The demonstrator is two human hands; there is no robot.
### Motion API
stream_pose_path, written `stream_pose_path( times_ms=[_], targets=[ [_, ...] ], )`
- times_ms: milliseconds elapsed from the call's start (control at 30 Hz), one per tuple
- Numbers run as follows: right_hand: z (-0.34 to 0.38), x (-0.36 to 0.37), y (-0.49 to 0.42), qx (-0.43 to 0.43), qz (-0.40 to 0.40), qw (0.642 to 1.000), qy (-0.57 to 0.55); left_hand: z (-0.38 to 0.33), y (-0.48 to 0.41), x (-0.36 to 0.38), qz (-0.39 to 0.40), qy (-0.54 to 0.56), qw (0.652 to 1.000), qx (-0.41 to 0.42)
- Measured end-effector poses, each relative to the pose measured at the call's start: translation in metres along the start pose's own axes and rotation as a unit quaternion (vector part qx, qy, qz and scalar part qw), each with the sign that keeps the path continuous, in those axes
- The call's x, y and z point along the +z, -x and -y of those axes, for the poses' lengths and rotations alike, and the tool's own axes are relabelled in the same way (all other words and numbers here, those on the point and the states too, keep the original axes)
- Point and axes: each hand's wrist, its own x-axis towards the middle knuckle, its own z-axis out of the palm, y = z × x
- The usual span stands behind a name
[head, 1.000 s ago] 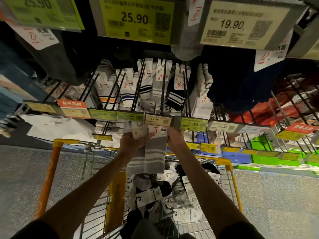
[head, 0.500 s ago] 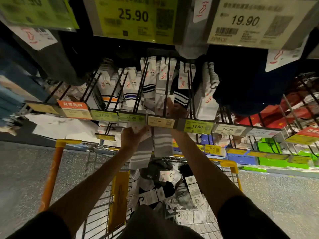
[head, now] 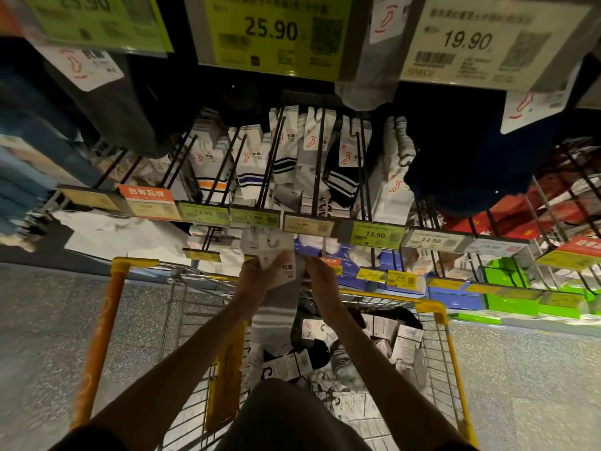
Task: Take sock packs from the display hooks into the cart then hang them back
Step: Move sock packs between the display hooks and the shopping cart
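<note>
Pinching the pack (head: 281, 302) by its white card top, the left hand (head: 255, 283) has thumb and fingers curled round the header. The right hand (head: 322, 279) grips the pack's edge at 3 o'clock, fingers curled on the grey sock. The pack hangs between them, grey with pale stripes and its hook cut-out uppermost. It sits just under the rail (head: 309, 224) of price tags and is on no hook.

At 12 o'clock, past the rail, black hooks (head: 317, 164) run back, loaded with white and striped socks (head: 284, 151). A pale tag on the rail sits right over the header, between it and the hooks.

At 6 o'clock the cart (head: 383, 296) lies open below, a heap (head: 403, 340) of more packs in its basket. Its yellow rim passes near the right wrist.

Big tags (head: 273, 30) overhang at the top edge. Lower shelves with green and blue boxes (head: 507, 276) fill 2 o'clock. Speckled floor (head: 48, 320) lies open at 8 and 4 o'clock, on both sides of the cart.
</note>
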Motion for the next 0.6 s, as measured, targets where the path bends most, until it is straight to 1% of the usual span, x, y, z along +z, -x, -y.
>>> stream_pose_path(
  times_ms=[133, 233, 333, 433, 600],
  targets=[
    [-0.011, -0.005, 0.012, -0.061, -0.002, 0.998, 0.006, -0.001, 0.008, 0.003, 0.028, 0.023, 0.999, -0.001],
    [-0.012, -0.004, 0.015, -0.062, -0.028, 0.997, 0.035, -0.004, 0.017, 0.007, 0.051, 0.024, 0.998, 0.021],
    [-0.004, -0.005, 0.015, -0.066, -0.056, 0.996, 0.010, -0.008, 0.024, 0.006, 0.062, 0.021, 0.997, 0.027],
    [0.002, -0.009, 0.017, -0.079, -0.061, 0.995, -0.008, -0.008, 0.025, 0.004, 0.061, 0.028, 0.998, 0.014],
    [0.010, -0.014, 0.023, -0.112, -0.069, 0.986, -0.106, -0.016, 0.027, -0.003, 0.086, 0.039, 0.995, 0.036]
  ],
)
